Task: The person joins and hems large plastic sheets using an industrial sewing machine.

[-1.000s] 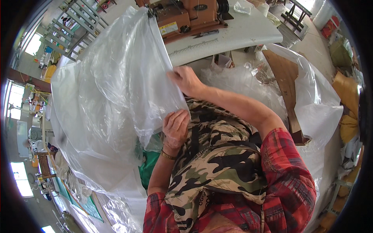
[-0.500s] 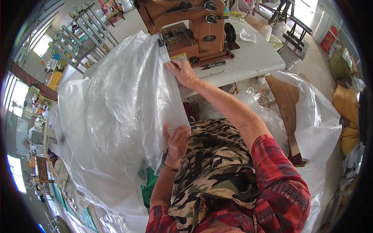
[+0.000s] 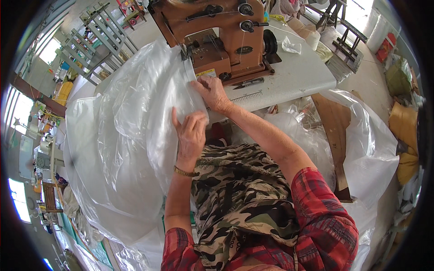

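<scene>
Workshop floor with racks point(image 3: 97, 43) at upper left, white table point(image 3: 298, 74) across upper centre and right. Brown industrial sewing machine point(image 3: 221, 38) standing on table at top centre, small scissors point(image 3: 248, 82) lying just below its base. Big clear plastic sheet point(image 3: 122, 149) filling left half of frame, billowed up, its right edge running up to machine's needle area. Right hand point(image 3: 212, 92) flat and closed down on that edge, at table's near edge just below machine. Left hand point(image 3: 190, 133) lower centre, fingers curled, pinching same sheet edge; gold bracelet point(image 3: 185, 172) at wrist. More clear plastic point(image 3: 370, 149) heaped at right, brown board point(image 3: 334, 135) leaning inside it. Yellow sacks point(image 3: 404, 135) at far right edge. Little open room: sheet crowding left, heap crowding right, bare table only right of machine.
</scene>
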Action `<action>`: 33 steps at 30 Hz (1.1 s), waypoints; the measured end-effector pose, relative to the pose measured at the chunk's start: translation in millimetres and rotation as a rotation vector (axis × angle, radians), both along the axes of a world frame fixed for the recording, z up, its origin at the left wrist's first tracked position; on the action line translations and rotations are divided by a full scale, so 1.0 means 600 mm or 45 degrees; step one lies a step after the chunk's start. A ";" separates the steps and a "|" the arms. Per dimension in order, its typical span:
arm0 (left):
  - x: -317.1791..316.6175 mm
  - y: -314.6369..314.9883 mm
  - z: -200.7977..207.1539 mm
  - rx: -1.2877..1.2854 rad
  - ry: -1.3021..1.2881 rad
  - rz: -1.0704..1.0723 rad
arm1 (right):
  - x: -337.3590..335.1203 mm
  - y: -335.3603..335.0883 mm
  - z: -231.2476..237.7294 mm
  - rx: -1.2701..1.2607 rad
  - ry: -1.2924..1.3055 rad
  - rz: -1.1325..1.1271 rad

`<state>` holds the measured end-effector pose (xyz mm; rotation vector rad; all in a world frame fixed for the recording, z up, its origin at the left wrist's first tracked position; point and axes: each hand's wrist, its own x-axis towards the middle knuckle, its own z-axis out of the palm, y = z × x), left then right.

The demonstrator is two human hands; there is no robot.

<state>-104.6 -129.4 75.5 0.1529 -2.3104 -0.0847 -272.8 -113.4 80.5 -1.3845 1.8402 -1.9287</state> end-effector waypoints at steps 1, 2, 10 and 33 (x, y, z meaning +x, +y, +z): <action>-0.010 -0.009 0.008 -0.041 0.021 0.016 | -0.002 0.001 0.001 -0.007 -0.017 0.009; -0.020 -0.017 0.016 -0.083 0.043 0.032 | -0.003 0.001 0.002 -0.015 -0.033 0.018; -0.101 -0.085 0.073 -0.156 0.241 0.086 | 0.002 0.010 0.008 -0.161 -0.007 -0.047; -0.105 -0.155 0.085 0.082 0.267 -0.126 | -0.081 -0.016 0.044 -0.401 1.333 -0.223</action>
